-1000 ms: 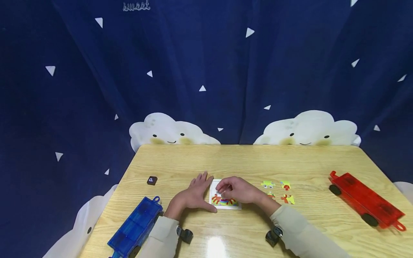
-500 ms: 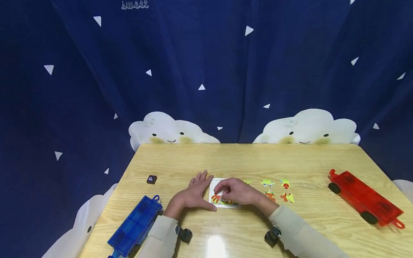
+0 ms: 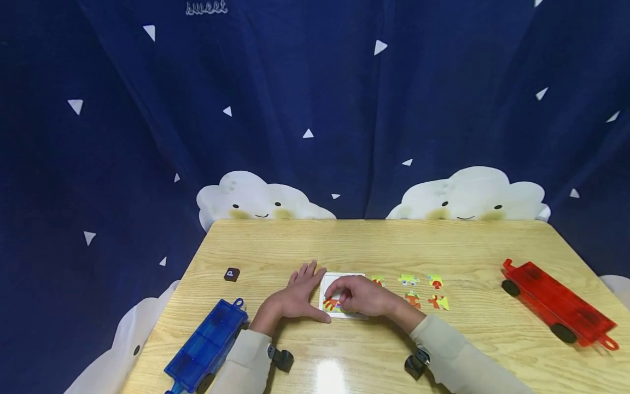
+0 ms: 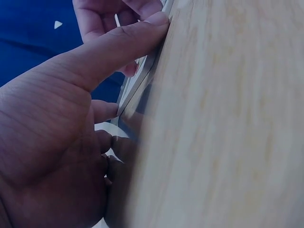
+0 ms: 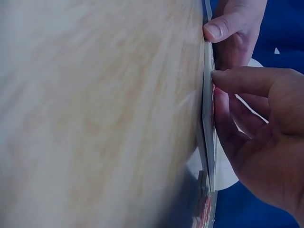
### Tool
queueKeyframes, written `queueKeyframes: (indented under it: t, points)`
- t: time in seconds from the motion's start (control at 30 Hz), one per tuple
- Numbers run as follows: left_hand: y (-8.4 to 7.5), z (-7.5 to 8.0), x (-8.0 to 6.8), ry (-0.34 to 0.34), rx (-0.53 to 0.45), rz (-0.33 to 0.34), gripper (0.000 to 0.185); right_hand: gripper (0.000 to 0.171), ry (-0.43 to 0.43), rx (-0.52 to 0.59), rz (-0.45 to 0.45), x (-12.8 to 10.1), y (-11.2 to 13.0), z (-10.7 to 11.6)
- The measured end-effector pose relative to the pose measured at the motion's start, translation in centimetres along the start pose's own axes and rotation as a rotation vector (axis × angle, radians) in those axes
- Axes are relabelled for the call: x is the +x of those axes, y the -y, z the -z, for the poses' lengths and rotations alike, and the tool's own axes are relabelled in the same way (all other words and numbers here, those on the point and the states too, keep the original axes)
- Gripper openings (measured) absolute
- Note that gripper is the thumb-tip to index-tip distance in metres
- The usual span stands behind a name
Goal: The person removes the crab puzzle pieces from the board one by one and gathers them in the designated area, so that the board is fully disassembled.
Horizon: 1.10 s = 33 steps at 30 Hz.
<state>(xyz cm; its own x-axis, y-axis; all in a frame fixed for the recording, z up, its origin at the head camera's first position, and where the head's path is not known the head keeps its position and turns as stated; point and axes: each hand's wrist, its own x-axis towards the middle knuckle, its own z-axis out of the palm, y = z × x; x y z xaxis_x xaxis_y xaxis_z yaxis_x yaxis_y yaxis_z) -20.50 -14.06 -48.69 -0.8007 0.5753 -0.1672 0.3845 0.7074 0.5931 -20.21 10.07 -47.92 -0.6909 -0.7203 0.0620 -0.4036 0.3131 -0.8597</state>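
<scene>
A small white-framed jigsaw board (image 3: 346, 273) lies flat on the table, with red and rainbow-coloured pieces (image 3: 331, 305) along its near side. My left hand (image 3: 297, 298) rests at the board's left edge, fingers spread and thumb stretched along the near corner; the left wrist view shows the thumb (image 4: 137, 35) against the edge. Over the board is my right hand (image 3: 361, 295), its index finger reaching down onto the pieces. In the right wrist view the thumb and index fingertips of that hand (image 5: 266, 123) touch the board's surface. No piece shows between them. The palm hides part of the picture.
Right of the board lie several loose jigsaw pieces (image 3: 408, 280). A blue toy wagon (image 3: 209, 345) stands at the left and a red toy wagon (image 3: 558, 303) at the right. Farther back on the left sits a small black block (image 3: 232, 274) marked P.
My right hand has shifted slightly on the board, its index finger now reaching down at the left. The board's far right corner and a loose piece beside it are uncovered. My left hand stays put.
</scene>
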Motion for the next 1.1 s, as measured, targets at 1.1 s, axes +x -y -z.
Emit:
queueKeyframes:
  t: [1.1]
  points:
    - [-0.05, -0.07, -0.07, 0.003, 0.033, 0.003, 0.118, 0.039, 0.014, -0.191, 0.045, 0.63, 0.3, -0.44]
